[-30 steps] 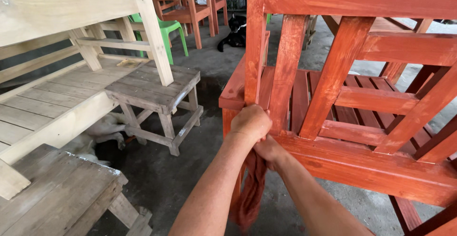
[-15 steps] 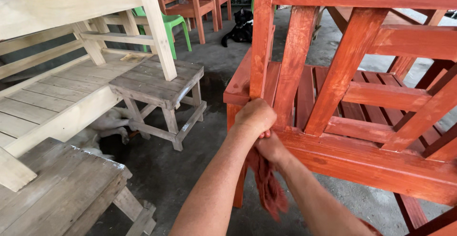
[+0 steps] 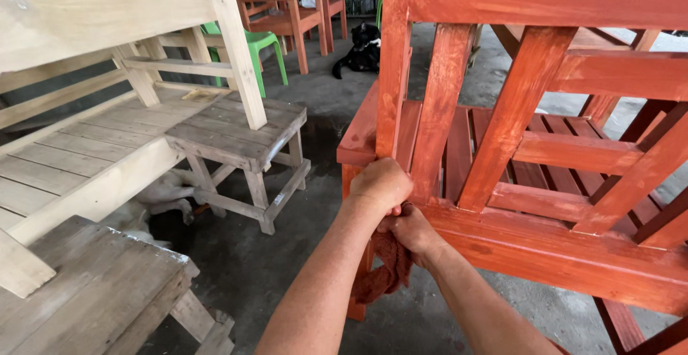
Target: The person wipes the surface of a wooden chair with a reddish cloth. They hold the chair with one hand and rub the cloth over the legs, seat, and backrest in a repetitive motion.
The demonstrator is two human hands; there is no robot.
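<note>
A large wooden bench (image 3: pixel 545 140) stained red-orange fills the right half of the head view. My left hand (image 3: pixel 383 183) is closed in a fist against the foot of its corner upright, where the upright meets the lower rail. My right hand (image 3: pixel 412 232) sits just below and behind it, closed on a stained reddish rag (image 3: pixel 383 272) that hangs down in a bunch beside the bench leg. The two hands touch each other. The rag's upper part is hidden between them.
Unstained pale wooden benches and a small stool (image 3: pixel 240 144) stand at the left. Something pale (image 3: pixel 161 197), perhaps an animal, lies under them. A green plastic stool (image 3: pixel 251 43), red chairs (image 3: pixel 283 7) and a black dog (image 3: pixel 362 47) are at the back. Grey concrete floor (image 3: pixel 315 219) lies between.
The rag hung long and loose below my hands earlier; now it is bunched up shorter under my right hand. Both hands stay at the same corner of the bench.
</note>
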